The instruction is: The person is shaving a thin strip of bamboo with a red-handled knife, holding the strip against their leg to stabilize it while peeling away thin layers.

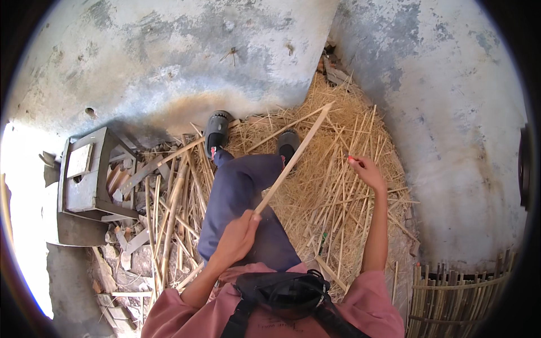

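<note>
One pale strip (295,158) slants from left grip (237,238).

The bamboo strip (296,153) is partly hidden by the left hand (238,238); the red speck (351,160) at the right hand (368,173) cannot be identified.

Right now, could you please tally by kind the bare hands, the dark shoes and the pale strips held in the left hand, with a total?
Left hand and right hand: 2
Dark shoes: 2
Held pale strip: 1
Total: 5
</note>
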Demonstrator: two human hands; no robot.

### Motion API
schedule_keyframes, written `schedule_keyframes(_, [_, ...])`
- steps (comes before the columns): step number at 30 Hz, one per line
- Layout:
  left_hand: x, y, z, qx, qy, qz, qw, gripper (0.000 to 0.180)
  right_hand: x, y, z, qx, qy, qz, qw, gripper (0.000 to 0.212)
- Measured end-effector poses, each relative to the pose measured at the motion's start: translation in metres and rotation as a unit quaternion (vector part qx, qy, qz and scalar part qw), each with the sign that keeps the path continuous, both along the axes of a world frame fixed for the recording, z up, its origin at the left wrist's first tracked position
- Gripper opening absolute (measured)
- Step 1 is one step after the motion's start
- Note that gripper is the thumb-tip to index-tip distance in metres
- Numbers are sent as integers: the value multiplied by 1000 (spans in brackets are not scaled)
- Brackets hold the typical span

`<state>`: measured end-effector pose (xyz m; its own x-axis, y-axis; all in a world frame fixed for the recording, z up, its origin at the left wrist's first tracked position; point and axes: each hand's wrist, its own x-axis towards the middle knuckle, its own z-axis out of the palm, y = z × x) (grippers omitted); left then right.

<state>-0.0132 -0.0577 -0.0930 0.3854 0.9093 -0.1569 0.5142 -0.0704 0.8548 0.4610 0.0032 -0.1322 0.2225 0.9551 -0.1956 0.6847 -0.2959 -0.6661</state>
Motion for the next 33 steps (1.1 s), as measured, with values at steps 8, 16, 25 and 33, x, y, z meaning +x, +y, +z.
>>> schedule_keyframes(8, [36,27,55,34,-108,-25,993,23,-174,-55,51,229,132,108,958,26])
schedule_keyframes(16, [43,31,65,46,-126,-84,987,33,-211,-61,60,330,66,219,916,26])
schedule_keyframes(25, [46,29,57,97,-115,-73,986,41,-219,-64,67,350,43,221,909,28])
schedule_keyframes(33, [51,24,54,93,-133,-23,987,32,-222,-65,72,349,19,203,915,28])
